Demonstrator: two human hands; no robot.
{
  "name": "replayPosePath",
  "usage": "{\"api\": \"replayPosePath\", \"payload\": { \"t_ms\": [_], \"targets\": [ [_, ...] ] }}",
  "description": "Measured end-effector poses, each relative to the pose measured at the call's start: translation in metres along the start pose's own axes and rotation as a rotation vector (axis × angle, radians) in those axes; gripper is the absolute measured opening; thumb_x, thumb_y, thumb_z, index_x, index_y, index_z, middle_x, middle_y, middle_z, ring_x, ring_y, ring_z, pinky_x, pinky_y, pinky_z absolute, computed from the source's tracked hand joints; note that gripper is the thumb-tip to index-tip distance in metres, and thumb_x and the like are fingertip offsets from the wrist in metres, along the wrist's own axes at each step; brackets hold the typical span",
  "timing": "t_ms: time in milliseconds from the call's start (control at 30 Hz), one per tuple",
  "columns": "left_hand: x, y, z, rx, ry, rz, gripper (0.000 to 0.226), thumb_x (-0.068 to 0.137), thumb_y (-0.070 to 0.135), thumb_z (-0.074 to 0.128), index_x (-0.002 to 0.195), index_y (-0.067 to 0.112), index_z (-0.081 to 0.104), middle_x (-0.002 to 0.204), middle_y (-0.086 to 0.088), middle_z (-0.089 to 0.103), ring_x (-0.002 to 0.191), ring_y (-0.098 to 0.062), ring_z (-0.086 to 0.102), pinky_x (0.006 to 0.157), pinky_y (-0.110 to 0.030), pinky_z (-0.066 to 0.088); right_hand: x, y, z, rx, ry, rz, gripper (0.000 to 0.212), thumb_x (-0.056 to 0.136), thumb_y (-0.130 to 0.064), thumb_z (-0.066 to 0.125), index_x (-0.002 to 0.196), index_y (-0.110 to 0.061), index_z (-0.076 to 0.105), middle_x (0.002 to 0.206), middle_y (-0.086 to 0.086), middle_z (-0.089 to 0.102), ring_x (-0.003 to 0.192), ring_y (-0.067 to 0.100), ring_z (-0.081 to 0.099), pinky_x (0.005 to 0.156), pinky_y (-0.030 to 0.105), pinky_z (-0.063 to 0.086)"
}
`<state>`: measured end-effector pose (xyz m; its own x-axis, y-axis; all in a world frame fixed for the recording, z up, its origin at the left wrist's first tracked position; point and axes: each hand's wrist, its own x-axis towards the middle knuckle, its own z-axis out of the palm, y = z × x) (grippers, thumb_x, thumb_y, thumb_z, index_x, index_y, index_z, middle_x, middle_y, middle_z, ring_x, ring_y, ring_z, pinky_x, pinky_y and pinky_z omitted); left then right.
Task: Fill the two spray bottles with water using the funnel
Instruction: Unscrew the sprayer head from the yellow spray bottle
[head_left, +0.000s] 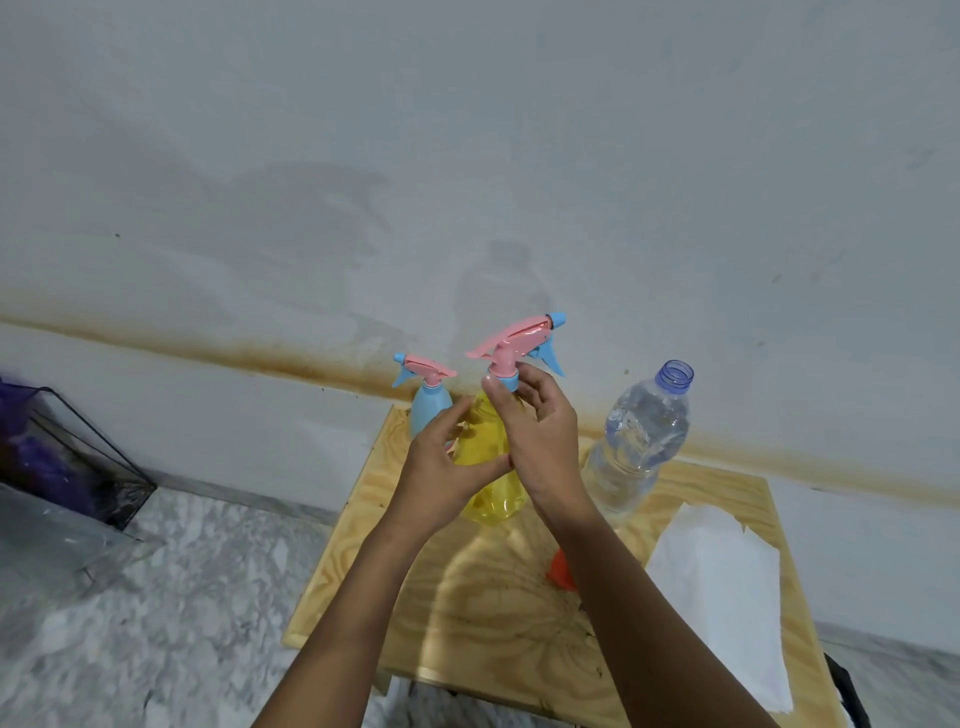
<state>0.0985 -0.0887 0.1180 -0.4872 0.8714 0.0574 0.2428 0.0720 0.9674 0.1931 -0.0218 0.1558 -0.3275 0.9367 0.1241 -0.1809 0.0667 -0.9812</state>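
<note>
The blue spray bottle (429, 409) stands at the far left corner of the wooden worktop (467, 618). Its pink trigger head is on, with the blue nozzle pointing left. Just to its right is the yellow spray bottle (493, 500), see-through and lifted a little toward the camera. Its pink spray head (517, 343) sits on the neck with a blue collar, and the blue nozzle points right.

On the marble floor (156, 597) far to the left is a dark wire-framed box (78, 457) with something purple inside. On the worktop, an orange funnel (560, 570) shows only as a small patch, because the right forearm covers most of it. Right of the hands stands a clear water bottle (638, 441), uncapped and holding water. A white sheet of paper (722, 587) lies along the right edge. A rust-coloured stain crosses the wall (467, 156) behind.

The left grip (445, 474) wraps the yellow bottle's body from the left side, fingers curled round it. The right grip (540, 439) reaches over the bottle's right shoulder and pinches the blue collar under the spray head between thumb and fingertips. The blue bottle is partly hidden behind the left grip, and I cannot tell whether the two touch.
</note>
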Motion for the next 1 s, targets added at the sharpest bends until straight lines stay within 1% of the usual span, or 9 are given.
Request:
{"api": "replayPosePath", "payload": {
  "t_ms": [100,167,233,300,400,467,700,867,1000],
  "targets": [
    [0.001,-0.003,0.003,0.016,-0.002,-0.001,0.078,0.071,0.030,0.088,0.141,0.025,0.053,0.120,0.015,0.063,0.109,0.006,0.056,0.083,0.000,0.040,0.001,0.000,0.000,-0.118,0.023,-0.043,0.022,0.087,-0.026,0.074,0.108,-0.023,0.068,0.104,-0.012,0.071,0.098,-0.004,0.062,0.085,0.015,0.048],
    [0.001,-0.004,0.005,0.011,0.012,-0.005,0.079,0.071,0.028,0.088,0.141,0.023,0.053,0.121,0.015,0.063,0.108,0.009,0.055,0.082,0.001,0.040,0.002,0.001,-0.002,-0.136,0.013,-0.042,0.023,0.090,-0.025,0.071,0.112,-0.026,0.066,0.108,-0.013,0.069,0.100,-0.007,0.061,0.092,0.021,0.048],
    [0.002,-0.005,0.006,0.015,0.025,0.004,0.077,0.071,0.028,0.088,0.140,0.022,0.053,0.123,0.013,0.062,0.108,0.010,0.054,0.082,0.000,0.041,0.002,0.002,-0.004,-0.125,0.010,-0.039,0.023,0.092,-0.027,0.069,0.114,-0.030,0.062,0.111,-0.011,0.069,0.105,-0.003,0.062,0.098,0.030,0.050],
    [0.002,-0.006,0.008,0.021,0.039,0.012,0.077,0.071,0.027,0.088,0.139,0.021,0.054,0.123,0.012,0.062,0.110,0.009,0.054,0.080,0.000,0.041,0.002,0.003,-0.004,-0.133,0.014,-0.038,0.023,0.092,-0.030,0.069,0.113,-0.027,0.062,0.109,-0.009,0.069,0.106,0.004,0.063,0.100,0.037,0.050],
    [0.001,-0.008,0.012,0.040,0.045,0.025,0.075,0.072,0.026,0.087,0.139,0.024,0.053,0.124,0.011,0.061,0.112,0.003,0.055,0.078,0.001,0.040,0.002,0.003,-0.003,-0.206,0.034,-0.047,0.033,0.084,-0.034,0.076,0.112,-0.024,0.063,0.107,-0.012,0.066,0.103,0.000,0.062,0.097,0.026,0.048],
    [0.000,-0.009,0.013,0.039,0.055,0.022,0.075,0.072,0.023,0.087,0.138,0.024,0.053,0.123,0.012,0.060,0.112,0.004,0.054,0.079,0.001,0.040,0.004,0.003,-0.004,-0.265,0.059,-0.067,0.034,0.079,-0.036,0.080,0.108,-0.027,0.065,0.107,-0.011,0.064,0.102,0.000,0.061,0.091,0.020,0.047],
    [0.001,-0.012,0.014,0.038,0.063,0.013,0.068,0.071,0.021,0.088,0.125,0.035,0.049,0.120,0.018,0.056,0.110,0.006,0.051,0.078,0.003,0.038,0.002,0.004,-0.012,-0.287,0.015,-0.095,0.024,0.086,-0.027,0.074,0.109,-0.027,0.065,0.099,-0.012,0.071,0.099,0.003,0.064,0.090,0.014,0.047],
    [0.000,-0.016,0.018,0.026,0.047,0.018,0.069,0.073,0.020,0.087,0.129,0.034,0.050,0.122,0.018,0.056,0.112,0.007,0.051,0.079,0.002,0.038,0.005,0.010,-0.011,-0.352,0.044,-0.063,0.039,0.076,-0.038,0.081,0.110,-0.027,0.065,0.102,-0.011,0.069,0.099,0.005,0.063,0.083,0.007,0.044],
    [0.000,-0.024,0.018,0.000,0.019,0.003,0.069,0.070,0.023,0.089,0.127,0.034,0.051,0.121,0.022,0.056,0.113,0.003,0.052,0.084,-0.005,0.044,0.005,0.009,-0.018,-0.363,0.021,-0.083,0.029,0.081,-0.033,0.079,0.107,-0.027,0.069,0.102,-0.012,0.071,0.099,0.005,0.064,0.083,0.009,0.045]
  ]
}}
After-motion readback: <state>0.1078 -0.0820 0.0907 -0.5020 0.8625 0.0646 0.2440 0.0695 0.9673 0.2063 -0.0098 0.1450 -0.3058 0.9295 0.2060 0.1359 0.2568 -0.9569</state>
